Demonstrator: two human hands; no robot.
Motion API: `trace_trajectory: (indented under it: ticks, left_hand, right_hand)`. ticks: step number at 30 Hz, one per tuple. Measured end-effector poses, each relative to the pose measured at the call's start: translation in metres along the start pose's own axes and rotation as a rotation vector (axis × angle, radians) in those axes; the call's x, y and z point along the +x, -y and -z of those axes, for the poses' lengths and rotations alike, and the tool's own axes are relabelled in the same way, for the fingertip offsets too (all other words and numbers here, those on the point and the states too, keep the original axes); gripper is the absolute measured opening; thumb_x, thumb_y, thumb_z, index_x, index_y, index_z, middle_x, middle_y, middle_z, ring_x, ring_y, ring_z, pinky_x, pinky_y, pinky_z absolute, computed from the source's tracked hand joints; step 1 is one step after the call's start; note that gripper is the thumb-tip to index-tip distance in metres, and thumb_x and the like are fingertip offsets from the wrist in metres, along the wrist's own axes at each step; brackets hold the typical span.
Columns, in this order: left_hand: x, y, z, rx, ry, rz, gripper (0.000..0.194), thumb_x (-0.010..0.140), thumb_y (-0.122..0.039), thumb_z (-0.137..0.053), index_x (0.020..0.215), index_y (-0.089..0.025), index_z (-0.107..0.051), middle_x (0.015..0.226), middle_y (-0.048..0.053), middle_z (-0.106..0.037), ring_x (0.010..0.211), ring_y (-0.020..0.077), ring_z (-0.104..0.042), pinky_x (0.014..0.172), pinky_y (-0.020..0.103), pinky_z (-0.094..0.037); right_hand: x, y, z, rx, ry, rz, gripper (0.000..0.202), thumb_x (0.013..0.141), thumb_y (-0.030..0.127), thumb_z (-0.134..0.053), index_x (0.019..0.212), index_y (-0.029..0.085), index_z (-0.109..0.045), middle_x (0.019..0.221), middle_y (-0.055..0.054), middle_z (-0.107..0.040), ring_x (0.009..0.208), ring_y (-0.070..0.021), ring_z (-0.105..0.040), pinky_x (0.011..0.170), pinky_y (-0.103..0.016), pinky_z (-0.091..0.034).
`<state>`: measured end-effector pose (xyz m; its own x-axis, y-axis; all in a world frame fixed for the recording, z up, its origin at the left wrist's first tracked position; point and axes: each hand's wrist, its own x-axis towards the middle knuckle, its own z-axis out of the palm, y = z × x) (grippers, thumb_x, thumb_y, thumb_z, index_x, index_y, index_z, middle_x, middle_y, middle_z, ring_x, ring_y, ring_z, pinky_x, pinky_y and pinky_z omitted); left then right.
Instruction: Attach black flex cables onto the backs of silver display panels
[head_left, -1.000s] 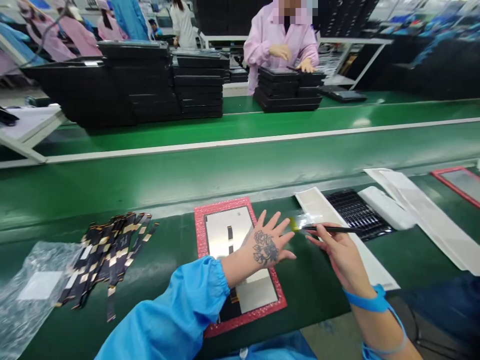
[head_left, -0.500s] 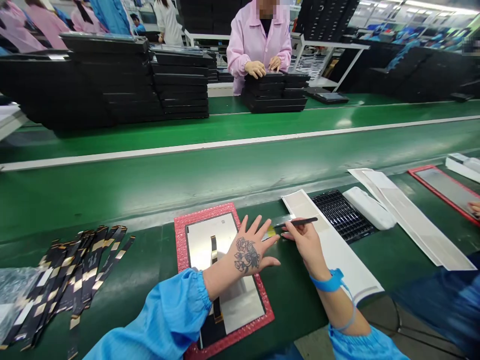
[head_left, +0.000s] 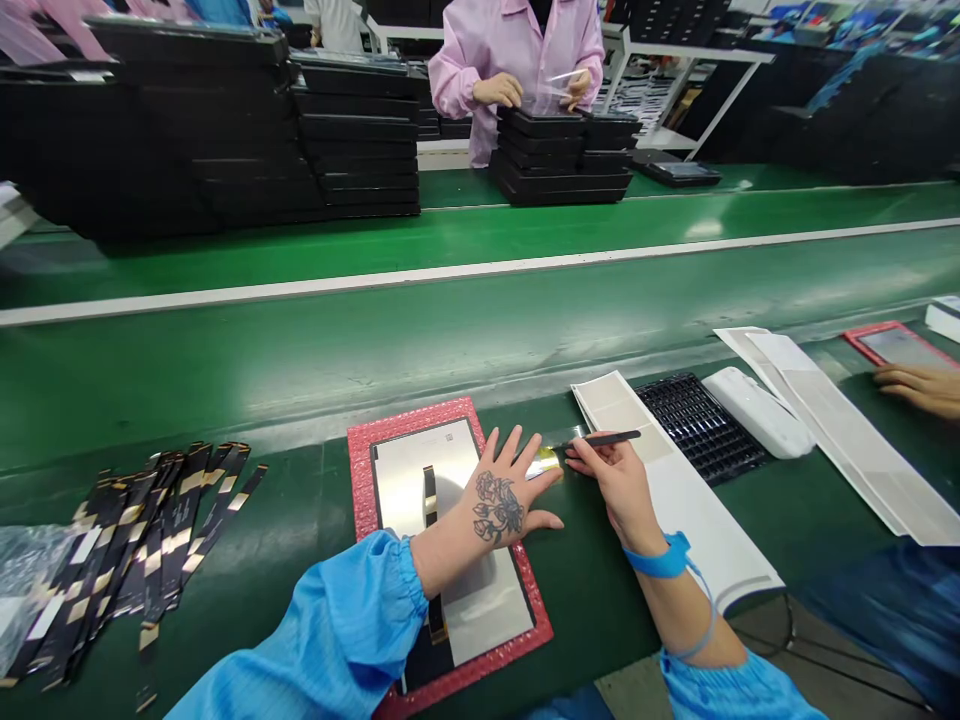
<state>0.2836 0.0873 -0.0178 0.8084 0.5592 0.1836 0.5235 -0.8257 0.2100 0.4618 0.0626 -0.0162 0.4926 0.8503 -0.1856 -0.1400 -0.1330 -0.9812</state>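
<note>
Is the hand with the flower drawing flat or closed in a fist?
Flat. The left hand lies palm down, fingers spread, on the shiny panel in the pink tray.

- A grey panel (head_left: 420, 480) lay flat in a red-edged tray (head_left: 360, 470), a dark ribbon cable (head_left: 430, 495) running down its middle.
- Black tweezers (head_left: 604, 438) pinched a yellow-tipped clear strip (head_left: 546, 462).

Left hand (head_left: 510, 500) flat on panel (head_left: 442, 530) — right hand (head_left: 611, 480) pinching tweezers (head_left: 600, 440).

Bright overhead light; belt (head_left: 480, 330) glare; edges warped, corners blurred.
</note>
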Motion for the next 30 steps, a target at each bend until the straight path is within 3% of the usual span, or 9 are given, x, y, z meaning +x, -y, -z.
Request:
trace_trajectory:
  ticks: [10,14,16,18,22,24,26,30]
  left_hand:
    - [0.000,-0.001,-0.005,0.017,-0.058,-0.022,0.068,0.081,-0.071,-0.046,0.134,-0.028,-0.049,0.142,0.019,-0.038,0.132,0.0414,-0.031,0.102,0.064,-0.028]
    - [-0.007,0.004,0.007,0.017,-0.111,-0.057,0.073,0.083,-0.066,-0.050,0.141,-0.022,-0.040,0.145,0.024,-0.030,0.136,0.0372,-0.025,0.103,0.063,-0.027]
    - [-0.027,0.010,0.023,0.020,-0.133,-0.031,0.067,0.084,-0.057,-0.057,0.136,-0.017,-0.044,0.145,0.025,-0.029,0.136,0.0375,-0.025,0.103,0.064,-0.025]
    - [-0.063,0.014,0.042,-0.013,-0.165,0.043,0.051,0.089,-0.045,-0.056,0.129,-0.013,-0.050,0.142,0.022,-0.037,0.135,0.0370,-0.029,0.104,0.062,-0.027]
    - [-0.151,-0.003,0.060,-0.205,-0.297,0.290,0.031,0.096,-0.024,-0.043,0.123,-0.013,-0.053,0.128,0.012,-0.055,0.126,0.0245,-0.043,0.104,0.045,-0.040]
    - [-0.185,-0.021,0.052,-0.270,-0.325,0.352,0.031,0.094,-0.019,-0.045,0.124,-0.015,-0.053,0.128,0.011,-0.055,0.127,0.0218,-0.043,0.103,0.041,-0.042]
    - [-0.205,-0.038,0.037,-0.283,-0.350,0.378,0.032,0.093,-0.019,-0.045,0.124,-0.016,-0.053,0.131,0.010,-0.052,0.129,0.0232,-0.040,0.105,0.043,-0.040]
    - [-0.211,-0.054,0.016,-0.173,-0.391,0.423,0.033,0.093,-0.021,-0.045,0.124,-0.013,-0.054,0.133,0.012,-0.050,0.130,0.0268,-0.038,0.103,0.049,-0.041]
  right_hand:
    - [-0.021,0.023,0.002,0.135,-0.093,0.055,0.060,0.044,0.048,-0.093,0.078,0.015,-0.057,0.075,-0.002,-0.062,0.062,-0.0143,-0.061,0.050,-0.019,-0.057]
    - [-0.038,0.033,0.011,0.216,-0.214,-0.006,0.062,0.036,0.041,-0.095,0.077,0.015,-0.057,0.073,0.000,-0.062,0.058,-0.0125,-0.060,0.047,-0.016,-0.055]
    - [-0.052,0.034,0.011,0.242,-0.272,-0.037,0.066,0.031,0.039,-0.096,0.078,0.016,-0.056,0.071,0.001,-0.062,0.058,-0.0127,-0.060,0.045,-0.015,-0.053]
    - [-0.071,0.030,0.006,0.225,-0.254,-0.084,0.068,0.031,0.039,-0.096,0.079,0.016,-0.054,0.071,0.000,-0.062,0.058,-0.0142,-0.061,0.044,-0.015,-0.053]
    - [-0.123,0.015,-0.017,0.129,-0.040,-0.284,0.068,0.039,0.045,-0.095,0.083,0.015,-0.052,0.071,-0.004,-0.064,0.057,-0.0185,-0.063,0.042,-0.019,-0.055]
    - [-0.149,0.006,-0.031,0.105,0.052,-0.360,0.068,0.043,0.048,-0.094,0.084,0.014,-0.052,0.067,-0.004,-0.063,0.057,-0.0190,-0.063,0.043,-0.020,-0.056]
    - [-0.167,-0.003,-0.042,0.092,0.120,-0.392,0.068,0.045,0.051,-0.092,0.085,0.014,-0.051,0.067,-0.004,-0.063,0.058,-0.0196,-0.063,0.045,-0.021,-0.057]
    - [-0.180,-0.015,-0.053,0.071,0.169,-0.400,0.070,0.046,0.055,-0.091,0.084,0.016,-0.049,0.073,-0.007,-0.066,0.063,-0.0229,-0.066,0.048,-0.024,-0.058]
